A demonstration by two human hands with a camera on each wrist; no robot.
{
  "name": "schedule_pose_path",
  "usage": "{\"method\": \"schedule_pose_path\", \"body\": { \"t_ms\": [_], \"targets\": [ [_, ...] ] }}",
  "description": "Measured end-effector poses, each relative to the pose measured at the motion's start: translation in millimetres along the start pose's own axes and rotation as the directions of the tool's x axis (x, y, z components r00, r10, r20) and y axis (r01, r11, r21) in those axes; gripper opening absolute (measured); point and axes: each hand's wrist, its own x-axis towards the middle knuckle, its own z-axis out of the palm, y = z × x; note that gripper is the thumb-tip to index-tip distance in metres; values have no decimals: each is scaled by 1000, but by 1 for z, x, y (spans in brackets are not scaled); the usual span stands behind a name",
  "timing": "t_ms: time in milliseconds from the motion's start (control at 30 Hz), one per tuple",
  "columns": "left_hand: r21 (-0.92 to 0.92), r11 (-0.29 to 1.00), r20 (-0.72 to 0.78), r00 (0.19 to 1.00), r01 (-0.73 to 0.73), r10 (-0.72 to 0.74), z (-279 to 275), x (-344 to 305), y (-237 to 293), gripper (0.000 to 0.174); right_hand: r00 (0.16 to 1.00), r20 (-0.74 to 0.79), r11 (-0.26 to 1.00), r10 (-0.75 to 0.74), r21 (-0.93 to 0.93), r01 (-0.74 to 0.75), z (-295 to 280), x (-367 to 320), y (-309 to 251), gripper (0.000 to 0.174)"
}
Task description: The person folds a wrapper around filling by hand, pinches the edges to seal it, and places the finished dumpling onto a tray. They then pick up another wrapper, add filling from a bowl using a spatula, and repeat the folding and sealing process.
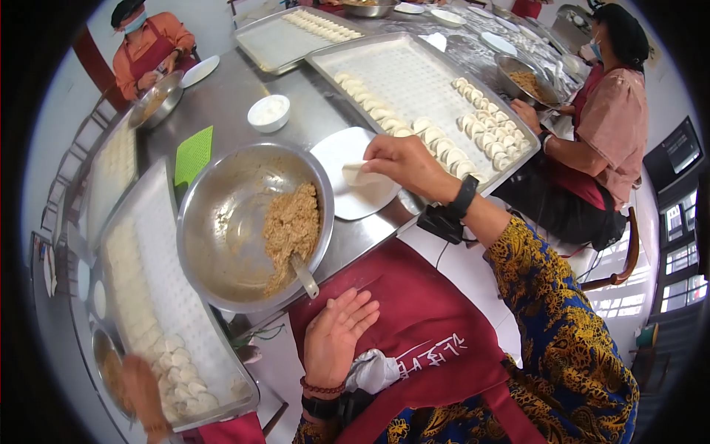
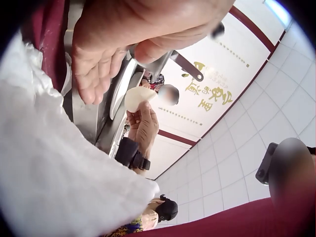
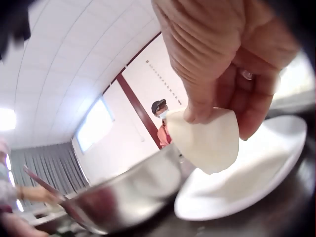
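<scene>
My right hand (image 1: 392,161) pinches a thin round dumpling wrapper (image 1: 358,175) just above a white plate (image 1: 347,152); the right wrist view shows the wrapper (image 3: 210,140) hanging from thumb and fingers over that plate (image 3: 256,177). My left hand (image 1: 339,331) rests palm up with relaxed fingers on the red apron (image 1: 436,318) in my lap, holding nothing. In front of it stands a large steel bowl (image 1: 222,222) of minced filling (image 1: 291,226) with a spoon (image 1: 304,275) leaning in it.
A steel tray (image 1: 392,81) with rows of finished dumplings lies beyond the plate; another tray (image 1: 159,296) of dumplings is at my left. A small white bowl (image 1: 268,112) and green mat (image 1: 194,154) sit mid-table. Other people work at right (image 1: 606,111) and far left (image 1: 148,48).
</scene>
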Motion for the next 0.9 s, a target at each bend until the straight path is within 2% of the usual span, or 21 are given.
{"method": "schedule_pose_path", "body": {
  "t_ms": [33, 67, 100, 133, 167, 200, 267, 333, 400, 533, 600, 633, 667, 733, 767, 833, 867, 900],
  "targets": [
    [4, 1000, -1, 1000, -22, 22, 3, 0, 1, 51, 995, 10, 981, 101, 166, -101, 2, -6, -1, 12],
    [2, 1000, -14, 999, -30, 30, 5, 0, 1, 51, 995, 20, 980, 95, 176, -97, 5, -14, -3, 12],
    [30, 998, -13, 999, -48, 49, 6, 1, 2, 51, 972, 46, 937, 231, 258, -235, 7, -23, -9, 14],
    [59, 996, -13, 998, -68, 68, 6, 2, 2, 51, 929, 85, 869, 360, 333, -367, 10, -32, -14, 15],
    [78, 992, 10, 995, -98, 97, 3, 5, 1, 52, 908, 150, 829, 390, 373, -418, 13, -44, -22, 18],
    [72, 992, -16, 994, -103, 104, 5, 5, -1, 52, 848, 257, 727, 464, 437, -530, 16, -56, -29, 18],
    [99, 983, -9, 987, -156, 158, 11, 6, -4, 47, 880, 290, 687, 377, 550, -475, 35, -84, -26, 18],
    [87, 984, 4, 988, -155, 155, 18, 5, -3, 43, 865, 326, 626, 381, 597, -501, 46, -106, -42, 18],
    [99, 981, -24, 985, -165, 168, 12, 6, -7, 39, 860, 356, 655, 365, 558, -509, 53, -118, -52, 20],
    [105, 979, -24, 984, -175, 178, 15, -2, -7, 35, 900, 312, 673, 305, 598, -436, 68, -129, -64, 14],
    [115, 974, -27, 980, -195, 199, 17, -4, -9, 32, 958, 236, 891, 163, 382, -245, 68, -129, -70, 14],
    [110, 974, -33, 979, -199, 203, 14, -3, -10, 32, 976, 207, 955, 72, 268, -128, 69, -129, -73, 12],
    [93, 976, -31, 980, -195, 198, 13, -3, -11, 31, 974, 217, 954, 70, 271, -129, 69, -128, -75, 12],
    [74, 979, -35, 981, -190, 193, 12, -5, -12, 31, 983, 157, 965, -97, 255, 55, 69, -126, -78, 16],
    [61, 973, -68, 971, -224, 228, 12, -5, -12, 30, 982, 161, 964, -96, 259, 52, 72, -127, -79, 16],
    [49, 965, -102, 960, -256, 260, 12, -5, -12, 30, 970, 105, 800, 220, 549, -241, 77, -130, -83, 19],
    [74, 959, -104, 954, -274, 281, 12, -5, -11, 30, 969, 106, 800, 221, 549, -242, 77, -132, -79, 19],
    [101, 951, -105, 947, -293, 303, 13, -5, -10, 30, 939, 217, 746, 269, 569, -345, 75, -134, -74, 20]
  ]
}}
